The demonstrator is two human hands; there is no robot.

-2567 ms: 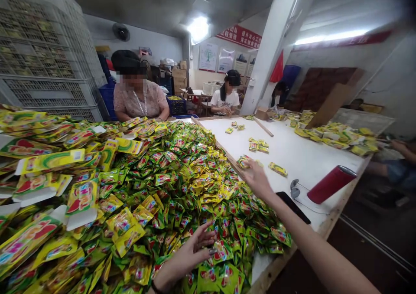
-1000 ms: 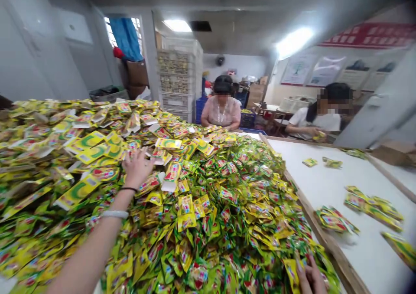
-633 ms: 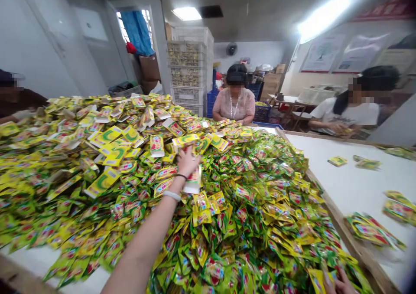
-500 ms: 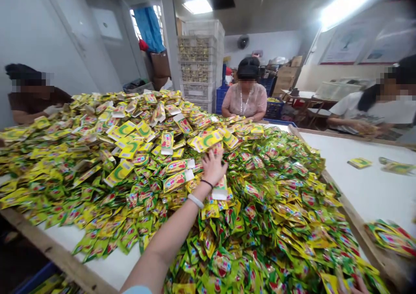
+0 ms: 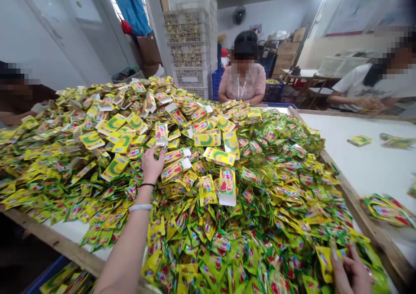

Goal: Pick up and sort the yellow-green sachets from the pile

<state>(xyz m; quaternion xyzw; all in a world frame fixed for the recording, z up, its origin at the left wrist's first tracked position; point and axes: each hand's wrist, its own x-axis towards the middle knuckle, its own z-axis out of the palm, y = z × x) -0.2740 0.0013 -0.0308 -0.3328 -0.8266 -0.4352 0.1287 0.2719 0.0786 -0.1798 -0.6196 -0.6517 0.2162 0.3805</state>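
Out over the heap, my left hand (image 5: 152, 164) has its thumb and fingers apart, curved at the lower end of a small upright carton (image 5: 161, 134). Its fingertips reach the carton's edge; whether they press on it I cannot tell. At the lower right, my right hand (image 5: 349, 270) lies among shiny green and yellow sachets (image 5: 260, 242), its fingers spread. Beside its thumb is a yellow sachet (image 5: 324, 261). Several flat yellow cartons lie near my left hand, among them a yellow-green carton (image 5: 219, 156) and a white-ended carton (image 5: 226, 185).
A wooden rail (image 5: 351, 198) divides the heap from a white tabletop (image 5: 325, 133) on the right, where a few packs lie. Three people sit around the table. White crates (image 5: 190, 60) are stacked behind. A blue crate (image 5: 48, 276) sits below the table's left edge.
My left hand has let go of a yellow carton in the middle of the heap and moved left to the upright carton. My right hand stays at the lower right. The view has tilted downward.
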